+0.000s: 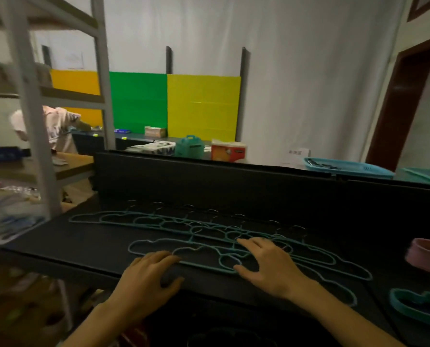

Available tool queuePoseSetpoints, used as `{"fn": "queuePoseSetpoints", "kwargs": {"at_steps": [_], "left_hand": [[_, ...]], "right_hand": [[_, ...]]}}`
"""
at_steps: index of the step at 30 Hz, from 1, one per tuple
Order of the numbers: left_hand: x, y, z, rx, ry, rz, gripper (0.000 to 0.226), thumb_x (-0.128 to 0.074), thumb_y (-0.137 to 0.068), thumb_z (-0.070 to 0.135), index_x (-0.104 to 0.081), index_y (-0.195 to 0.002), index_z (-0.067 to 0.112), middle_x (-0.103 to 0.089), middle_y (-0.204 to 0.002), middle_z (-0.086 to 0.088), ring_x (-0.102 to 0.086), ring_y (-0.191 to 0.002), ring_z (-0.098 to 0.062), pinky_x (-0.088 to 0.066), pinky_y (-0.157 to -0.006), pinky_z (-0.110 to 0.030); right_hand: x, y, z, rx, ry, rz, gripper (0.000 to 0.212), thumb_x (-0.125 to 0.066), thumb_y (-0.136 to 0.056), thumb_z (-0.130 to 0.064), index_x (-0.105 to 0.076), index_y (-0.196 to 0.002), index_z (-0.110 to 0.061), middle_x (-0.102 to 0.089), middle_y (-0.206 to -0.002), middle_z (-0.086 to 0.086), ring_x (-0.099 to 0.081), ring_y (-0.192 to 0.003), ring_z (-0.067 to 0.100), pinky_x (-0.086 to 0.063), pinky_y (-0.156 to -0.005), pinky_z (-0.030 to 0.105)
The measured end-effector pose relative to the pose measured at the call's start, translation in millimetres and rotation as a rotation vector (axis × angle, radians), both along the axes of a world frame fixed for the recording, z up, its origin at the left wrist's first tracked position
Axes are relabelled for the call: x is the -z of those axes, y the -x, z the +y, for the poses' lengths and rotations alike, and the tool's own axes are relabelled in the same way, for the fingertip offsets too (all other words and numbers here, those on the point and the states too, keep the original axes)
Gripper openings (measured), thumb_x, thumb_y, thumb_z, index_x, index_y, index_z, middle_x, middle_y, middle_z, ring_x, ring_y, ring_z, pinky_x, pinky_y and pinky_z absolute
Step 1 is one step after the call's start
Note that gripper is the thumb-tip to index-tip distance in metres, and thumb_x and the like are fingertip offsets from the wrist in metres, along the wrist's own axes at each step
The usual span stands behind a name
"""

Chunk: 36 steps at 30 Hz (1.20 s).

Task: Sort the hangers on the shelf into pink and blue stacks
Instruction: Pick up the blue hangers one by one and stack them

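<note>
Black shelf top (83,244) runs across in front of you, with a black back panel (209,181) behind it and a white curtain (296,71) beyond. Blue hangers (159,221) lie flat on it in an overlapping row running from left-back to right-front: thin teal wire, scalloped cloud-like outlines, hooks pointing toward the back panel. Nearest blue hanger (201,265) sits at the front edge, between your hands.

Your left hand (149,274) is palm down at the shelf's front edge, fingers lightly bent, fingertips resting on the near hanger's left part, thumb hanging over the edge. It's not curled round anything.

Your right hand (271,264) is palm down and spread, fingers straight and fanned over the overlapped hangers, thumb tip touching the near hanger's lower loop. It's pressing flat, not pinching.

Far right on the shelf: a pink stack (426,254), partly out of frame, and a teal stack (419,306) nearer you. Both are well apart from your right hand.

Grey rack (33,136) stands to the left. Yellow, green and yellow panels (204,106) are on the far wall.
</note>
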State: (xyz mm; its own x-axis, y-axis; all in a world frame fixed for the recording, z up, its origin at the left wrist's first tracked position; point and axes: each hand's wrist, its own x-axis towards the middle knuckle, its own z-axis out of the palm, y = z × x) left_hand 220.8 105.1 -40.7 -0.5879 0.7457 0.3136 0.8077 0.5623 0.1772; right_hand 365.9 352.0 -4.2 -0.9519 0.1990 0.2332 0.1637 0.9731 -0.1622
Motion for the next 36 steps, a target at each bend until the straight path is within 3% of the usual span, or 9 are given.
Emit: {"fn": "queuePoseSetpoints", "kwargs": {"at_steps": [6,11,15,19,21,26,31,36], "left_hand": [[3,38,-18,-0.044,0.035,-0.039,0.089,-0.013,-0.064,0.079,-0.037,-0.14,0.039,-0.038,-0.144,0.015,-0.038,-0.131,-0.009,-0.034,-0.104,-0.028],[2,66,3,0.065,0.112,-0.073,0.094,-0.026,-0.065,0.091,-0.028,-0.144,0.039,-0.03,-0.15,0.012,-0.028,-0.138,-0.012,-0.025,-0.111,-0.032],[1,92,23,0.188,0.214,-0.071,0.087,-0.033,-0.072,0.085,-0.02,-0.146,0.041,-0.025,-0.152,0.008,-0.023,-0.139,-0.013,-0.02,-0.114,-0.034],[-6,123,35,0.256,0.292,0.016,0.096,-0.03,-0.067,0.088,-0.011,-0.148,0.04,-0.019,-0.155,0.006,-0.019,-0.142,-0.014,-0.015,-0.115,-0.036],[-9,136,41,0.318,0.325,-0.034,0.097,-0.036,-0.067,0.087,-0.011,-0.148,0.038,-0.021,-0.155,0.007,-0.02,-0.141,-0.013,-0.016,-0.115,-0.034],[-7,146,51,0.5,0.307,-0.127,0.095,-0.04,-0.07,0.082,-0.02,-0.148,0.033,-0.026,-0.153,0.008,-0.025,-0.139,-0.009,-0.021,-0.112,-0.025],[-3,150,63,0.569,0.241,0.0,0.086,-0.049,-0.077,0.073,-0.027,-0.147,0.027,-0.04,-0.142,0.004,-0.039,-0.126,-0.014,-0.033,-0.104,-0.027],[-12,162,49,0.591,0.188,0.085,0.088,-0.049,-0.075,0.071,-0.026,-0.147,0.026,-0.039,-0.141,0.002,-0.039,-0.125,-0.016,-0.032,-0.103,-0.028]], "right_hand": [[7,29,6,0.059,-0.042,-0.168,0.08,-0.05,-0.082,-0.07,-0.023,-0.149,-0.036,-0.033,-0.15,-0.007,-0.033,-0.135,0.012,-0.032,-0.11,0.031],[15,30,18,0.126,-0.032,-0.331,0.093,-0.044,-0.07,-0.084,-0.019,-0.149,-0.041,-0.029,-0.151,-0.008,-0.032,-0.135,0.012,-0.031,-0.109,0.029],[14,38,15,0.159,0.006,-0.344,0.094,-0.049,-0.07,-0.081,-0.018,-0.15,-0.04,-0.028,-0.152,-0.011,-0.029,-0.136,0.009,-0.026,-0.109,0.025],[7,51,10,0.153,0.072,-0.424,0.099,-0.058,-0.067,-0.077,-0.015,-0.149,-0.042,-0.021,-0.155,-0.013,-0.024,-0.139,0.009,-0.023,-0.112,0.027],[5,57,8,0.152,0.113,-0.459,0.101,-0.063,-0.068,-0.074,-0.013,-0.149,-0.043,-0.019,-0.155,-0.013,-0.023,-0.139,0.009,-0.023,-0.112,0.028],[3,67,0,0.176,0.145,-0.457,0.091,-0.064,-0.075,-0.066,-0.018,-0.149,-0.042,-0.025,-0.151,-0.016,-0.027,-0.134,0.004,-0.024,-0.105,0.021],[0,74,-19,0.246,0.072,-0.413,0.087,-0.065,-0.08,-0.058,-0.02,-0.151,-0.035,-0.03,-0.149,-0.011,-0.029,-0.134,0.008,-0.025,-0.109,0.024],[-4,76,-47,0.324,-0.054,-0.314,0.091,-0.066,-0.079,-0.058,-0.021,-0.152,-0.027,-0.03,-0.147,-0.007,-0.029,-0.13,0.011,-0.028,-0.107,0.024]]}}
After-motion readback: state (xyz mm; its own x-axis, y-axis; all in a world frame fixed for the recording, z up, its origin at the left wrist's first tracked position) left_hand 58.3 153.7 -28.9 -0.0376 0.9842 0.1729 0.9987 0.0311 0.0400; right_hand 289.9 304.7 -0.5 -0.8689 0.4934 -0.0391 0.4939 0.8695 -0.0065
